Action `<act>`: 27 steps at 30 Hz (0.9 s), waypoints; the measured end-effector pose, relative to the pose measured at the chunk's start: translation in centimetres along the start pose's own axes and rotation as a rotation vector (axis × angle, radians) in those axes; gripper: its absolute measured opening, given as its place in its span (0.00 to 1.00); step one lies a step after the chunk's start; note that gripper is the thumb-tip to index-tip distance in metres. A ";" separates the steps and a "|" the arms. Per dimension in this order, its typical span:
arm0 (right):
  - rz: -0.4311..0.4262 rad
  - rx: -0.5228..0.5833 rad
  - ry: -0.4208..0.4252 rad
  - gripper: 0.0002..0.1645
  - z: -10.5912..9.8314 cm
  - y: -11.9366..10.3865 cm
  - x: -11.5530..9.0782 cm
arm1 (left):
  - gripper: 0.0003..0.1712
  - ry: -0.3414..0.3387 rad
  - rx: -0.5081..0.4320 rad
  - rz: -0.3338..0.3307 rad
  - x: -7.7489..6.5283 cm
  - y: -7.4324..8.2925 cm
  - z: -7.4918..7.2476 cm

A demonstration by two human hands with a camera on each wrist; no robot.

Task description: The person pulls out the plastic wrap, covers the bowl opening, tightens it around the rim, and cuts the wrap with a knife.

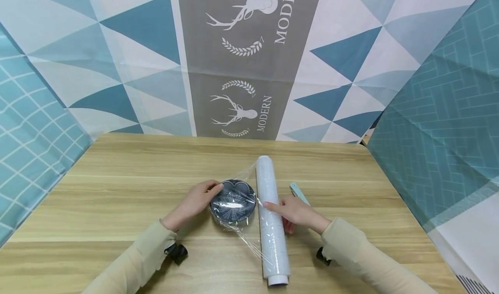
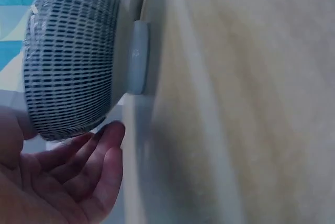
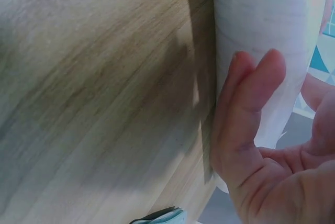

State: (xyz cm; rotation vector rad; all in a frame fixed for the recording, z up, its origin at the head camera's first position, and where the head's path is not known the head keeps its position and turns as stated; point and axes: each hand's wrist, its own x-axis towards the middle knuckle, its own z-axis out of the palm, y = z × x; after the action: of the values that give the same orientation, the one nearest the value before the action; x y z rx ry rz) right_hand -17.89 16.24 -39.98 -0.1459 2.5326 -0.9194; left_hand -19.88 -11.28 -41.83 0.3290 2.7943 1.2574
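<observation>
A dark blue patterned bowl [image 1: 232,198] stands upright mid-table, clear plastic wrap stretched over its top. Its woven-look side [image 2: 70,62] and pale foot show in the left wrist view. My left hand [image 1: 200,196] holds the bowl at its left, thumb on the rim and fingers curled by the underside. Right of the bowl lies a long white roll of plastic wrap [image 1: 269,229], its loose film running over to the bowl. My right hand [image 1: 294,209] grips the roll, thumb on top and bent fingers [image 3: 238,103] against its right side.
A slim light-blue tool [image 1: 298,193] lies just beyond my right hand, partly hidden by it. The wooden table [image 1: 117,177] ends at a patterned cloth wall [image 1: 148,69] behind, with teal cloths on both sides.
</observation>
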 end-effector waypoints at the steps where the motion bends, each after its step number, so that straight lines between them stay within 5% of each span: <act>1: 0.001 -0.007 0.001 0.35 0.0 0.0 0.0 | 0.24 -0.007 -0.003 0.003 -0.1 0.2 -0.2; 9: 0.018 -0.075 0.047 0.38 -1.2 0.4 0.3 | 0.26 0.020 0.012 0.066 0.1 2.3 -2.5; 15: -0.060 -0.145 0.190 0.21 -3.1 1.4 1.1 | 0.24 0.024 0.026 0.130 0.9 4.2 -3.9; 21: -0.100 -0.290 0.343 0.16 -4.9 2.2 1.8 | 0.21 -0.038 0.036 0.193 1.5 5.9 -3.6; 27: -0.038 -0.346 0.290 0.24 -5.3 2.8 2.2 | 0.18 -0.059 0.057 0.222 1.7 6.8 -2.6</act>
State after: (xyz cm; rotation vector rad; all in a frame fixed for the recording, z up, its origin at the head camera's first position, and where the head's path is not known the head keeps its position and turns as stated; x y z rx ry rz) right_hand -22.03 20.98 -38.99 -0.1772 2.9532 -0.5377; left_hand -20.79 -8.43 -35.00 0.6848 2.8097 1.1858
